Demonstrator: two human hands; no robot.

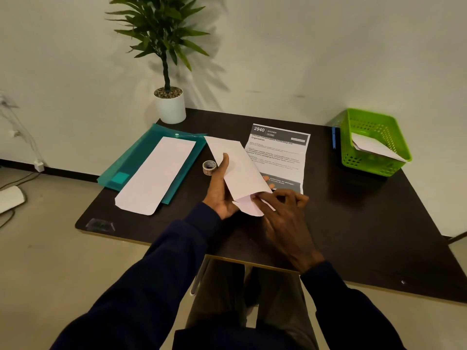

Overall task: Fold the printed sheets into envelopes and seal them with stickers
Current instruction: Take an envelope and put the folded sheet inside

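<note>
My left hand (219, 190) holds a white envelope (236, 165) tilted above the dark table, thumb on its face and fingers behind it. At the envelope's near open end my right hand (283, 213) pinches the flap. A printed sheet (280, 157) with a grey "2940 KITCHEN" header lies flat behind the envelope, partly covered by it. A small roll of stickers (209, 167) stands just left of my left thumb. A second white envelope (156, 173) rests on a teal plastic folder (131, 162) to the left.
A green plastic basket (374, 157) at the table's right back corner holds a white envelope. A blue pen (333, 137) lies beside it. A potted plant (169, 104) stands at the back left. The table's near edge (252, 261) runs over my lap.
</note>
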